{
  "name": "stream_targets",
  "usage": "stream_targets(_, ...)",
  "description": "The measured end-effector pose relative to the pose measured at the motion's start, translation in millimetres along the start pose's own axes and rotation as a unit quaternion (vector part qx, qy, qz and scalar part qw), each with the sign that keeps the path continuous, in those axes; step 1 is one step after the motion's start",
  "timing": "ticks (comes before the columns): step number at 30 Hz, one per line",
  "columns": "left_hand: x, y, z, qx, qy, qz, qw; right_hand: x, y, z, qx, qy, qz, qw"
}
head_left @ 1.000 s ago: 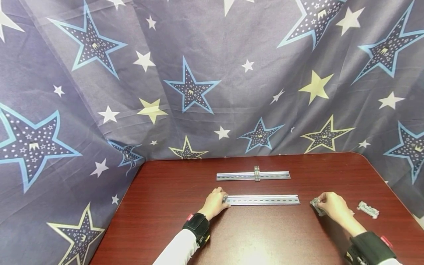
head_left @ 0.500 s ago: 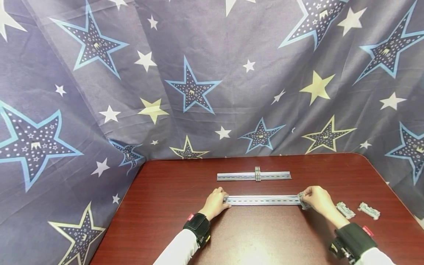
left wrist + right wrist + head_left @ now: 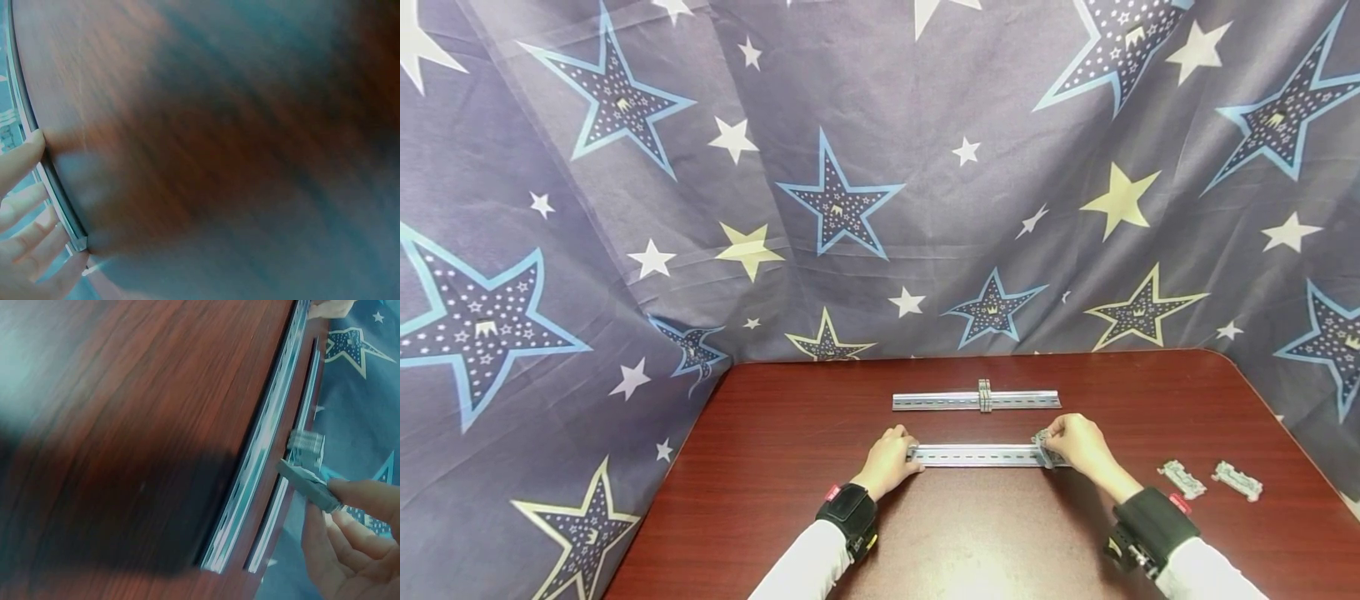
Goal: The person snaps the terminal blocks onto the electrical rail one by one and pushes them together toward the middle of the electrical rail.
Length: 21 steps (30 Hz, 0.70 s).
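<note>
A slotted metal DIN rail point(image 3: 977, 455) lies across the table, nearer the person. My left hand point(image 3: 886, 460) grips its left end; in the left wrist view the thumb is on one edge of the rail point(image 3: 62, 203) and the fingers on the other. Over the right part of this rail, my right hand point(image 3: 1081, 446) pinches a grey terminal block point(image 3: 1043, 448). The right wrist view shows the block point(image 3: 309, 486) between thumb and fingers, seemingly raised above the rail point(image 3: 256, 462). Whether it touches the rail I cannot tell.
Behind lies a second DIN rail point(image 3: 936, 402) with several terminal blocks point(image 3: 984, 395) clipped near its middle. Two loose terminal blocks, one nearer point(image 3: 1182, 479) and one farther right point(image 3: 1237, 481), lie on the reddish-brown table point(image 3: 790, 417). A star-patterned cloth point(image 3: 865, 275) hangs behind the table.
My right hand has carried the terminal block leftward from beside the loose blocks to above the near rail's right part. My left hand keeps its hold on the rail's left end.
</note>
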<state>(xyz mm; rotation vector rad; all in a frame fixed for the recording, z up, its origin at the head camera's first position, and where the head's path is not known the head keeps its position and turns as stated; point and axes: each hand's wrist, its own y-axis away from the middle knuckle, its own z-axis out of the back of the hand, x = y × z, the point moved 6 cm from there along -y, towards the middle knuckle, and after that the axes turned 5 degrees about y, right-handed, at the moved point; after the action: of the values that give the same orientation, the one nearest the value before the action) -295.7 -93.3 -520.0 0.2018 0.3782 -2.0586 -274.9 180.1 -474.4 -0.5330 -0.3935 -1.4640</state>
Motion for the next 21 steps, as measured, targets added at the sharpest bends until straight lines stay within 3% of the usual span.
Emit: stream_targets(21,-3.4,1.3,3.3,-0.005,0.004,0.0,1.0,48.2,-8.9,-38.8,-0.001,-0.011,0.018,0.9998)
